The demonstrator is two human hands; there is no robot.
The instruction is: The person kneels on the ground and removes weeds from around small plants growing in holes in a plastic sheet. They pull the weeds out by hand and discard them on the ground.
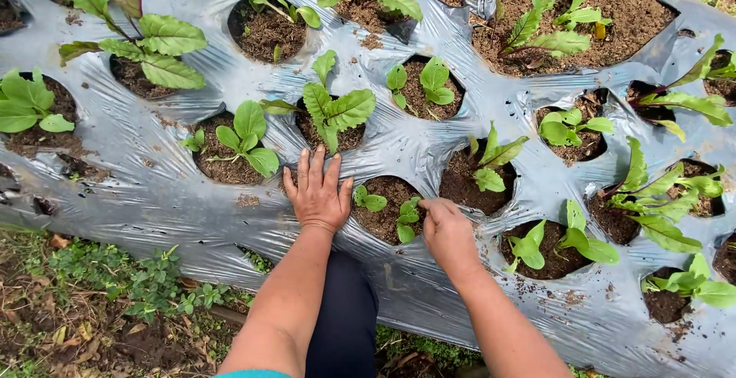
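My left hand [317, 190] lies flat and open on the silvery plastic mulch sheet [153, 194], fingers spread, just left of a round soil hole [383, 213]. That hole holds two small green seedlings [370, 200], one at its left and one at its right edge. My right hand [447, 234] is curled at the hole's right rim, fingers closed beside the right seedling [408, 217]; whether it pinches anything is hidden.
Many more holes in the sheet hold leafy seedlings, such as one above my left hand [333, 111] and one to the right [491, 165]. A larger bare soil patch [613, 18] lies at the top right. Weedy ground [100, 301] borders the sheet's near edge.
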